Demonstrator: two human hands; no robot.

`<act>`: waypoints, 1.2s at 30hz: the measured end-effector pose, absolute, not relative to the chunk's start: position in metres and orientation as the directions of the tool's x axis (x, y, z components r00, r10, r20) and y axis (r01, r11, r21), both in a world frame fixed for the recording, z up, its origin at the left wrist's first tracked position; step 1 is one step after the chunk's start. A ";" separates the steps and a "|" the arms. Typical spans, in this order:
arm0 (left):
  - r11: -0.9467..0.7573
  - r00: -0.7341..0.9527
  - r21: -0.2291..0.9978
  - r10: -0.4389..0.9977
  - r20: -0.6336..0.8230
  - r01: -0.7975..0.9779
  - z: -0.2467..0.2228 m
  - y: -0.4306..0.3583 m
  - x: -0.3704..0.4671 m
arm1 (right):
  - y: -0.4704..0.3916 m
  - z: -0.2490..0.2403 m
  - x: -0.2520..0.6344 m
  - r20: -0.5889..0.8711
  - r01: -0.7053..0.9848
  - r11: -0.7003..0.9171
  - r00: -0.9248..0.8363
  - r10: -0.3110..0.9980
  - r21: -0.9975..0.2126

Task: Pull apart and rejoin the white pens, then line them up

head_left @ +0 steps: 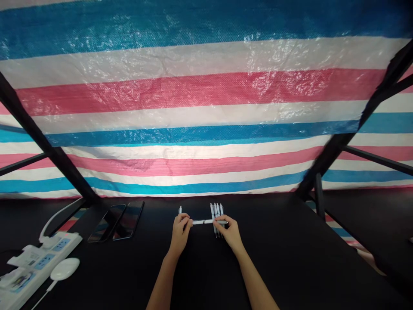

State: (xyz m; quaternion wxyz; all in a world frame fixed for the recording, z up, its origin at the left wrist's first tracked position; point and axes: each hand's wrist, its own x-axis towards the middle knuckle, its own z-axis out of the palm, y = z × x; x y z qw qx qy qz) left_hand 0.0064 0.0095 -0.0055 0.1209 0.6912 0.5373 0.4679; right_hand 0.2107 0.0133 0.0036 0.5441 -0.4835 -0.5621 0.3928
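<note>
Both hands hold a slim white pen point(204, 222) level above the black table point(206, 267). My left hand point(181, 232) pinches its left end, and my right hand point(227, 231) pinches its right end. A small dark gap shows near the middle of the white barrel. Several white pens point(217, 210) lie side by side, pointing away from me, partly behind my right fingers. The tip of another white pen point(180, 209) sticks out just beyond my left hand; the rest of it is hidden.
Two dark phones point(129, 221) lie at the left. A white power strip point(41, 269) with plugs and a round white charger point(65, 269) sit at the far left. Black frame bars point(329, 159) and a striped sheet point(193, 94) stand behind.
</note>
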 end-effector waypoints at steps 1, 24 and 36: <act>-0.395 -0.012 0.671 0.857 0.515 0.628 -0.006 0.010 0.006 | 0.013 0.003 0.211 0.233 0.118 0.225 0.060 0.971 -0.967; -0.409 -0.014 0.661 0.844 0.536 0.630 -0.008 0.010 0.007 | 0.014 0.006 0.213 0.212 0.043 0.209 0.069 0.975 -0.977; -0.403 -0.036 0.663 0.838 0.544 0.631 -0.008 0.010 0.007 | 0.016 0.002 0.213 0.209 0.065 0.206 0.047 0.977 -0.976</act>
